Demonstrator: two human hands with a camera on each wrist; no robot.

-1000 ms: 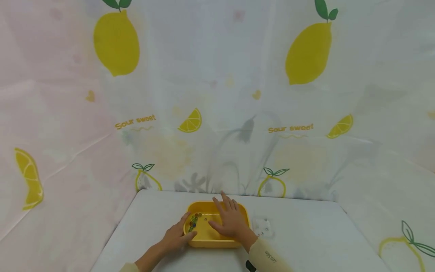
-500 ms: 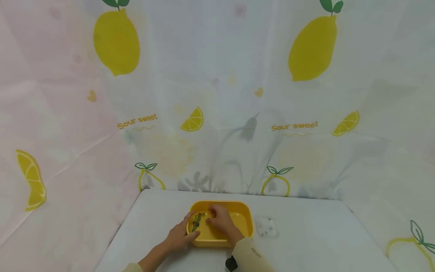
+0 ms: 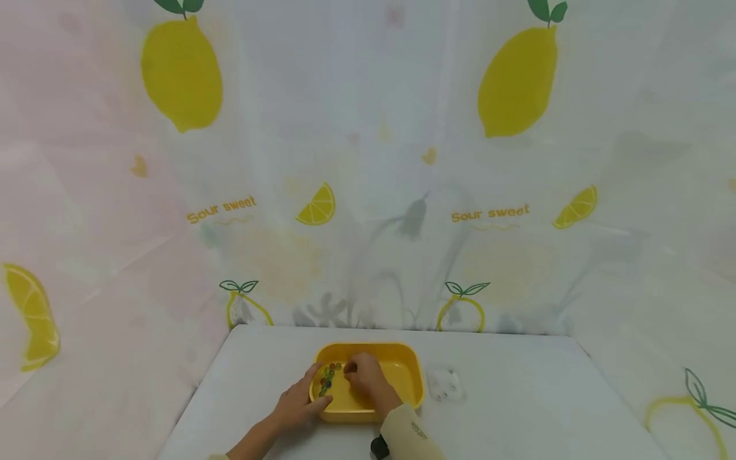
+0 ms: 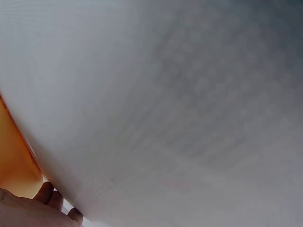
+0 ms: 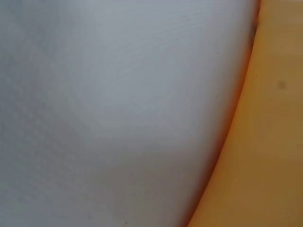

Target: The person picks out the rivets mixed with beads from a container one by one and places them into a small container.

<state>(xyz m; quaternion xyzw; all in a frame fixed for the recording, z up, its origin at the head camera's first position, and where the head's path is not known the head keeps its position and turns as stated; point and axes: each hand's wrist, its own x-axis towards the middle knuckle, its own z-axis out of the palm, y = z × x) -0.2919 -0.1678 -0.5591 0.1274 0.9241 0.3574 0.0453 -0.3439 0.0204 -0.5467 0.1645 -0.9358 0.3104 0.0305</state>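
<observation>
A yellow tray sits on the white table. Inside its left end, several small glass marbles, green, red and blue, form a slanting line. My left hand holds that end, its fingers along the left side and its thumb over the near corner. Fingertips show beside the tray wall in the left wrist view. My right hand reaches inside the tray with bent fingers, their tips low and close together just right of the marbles. What lies between them is hidden; I cannot tell whether they pinch a marble.
A clear, pale thing with small round spots lies on the table just right of the tray. Behind the white table hangs a lemon-print cloth. A dark band shows by the right sleeve.
My right hand has come down from over the tray's right half into its middle, beside the marbles, and its spread fingers have drawn together. My left hand stays at the tray's left end.
</observation>
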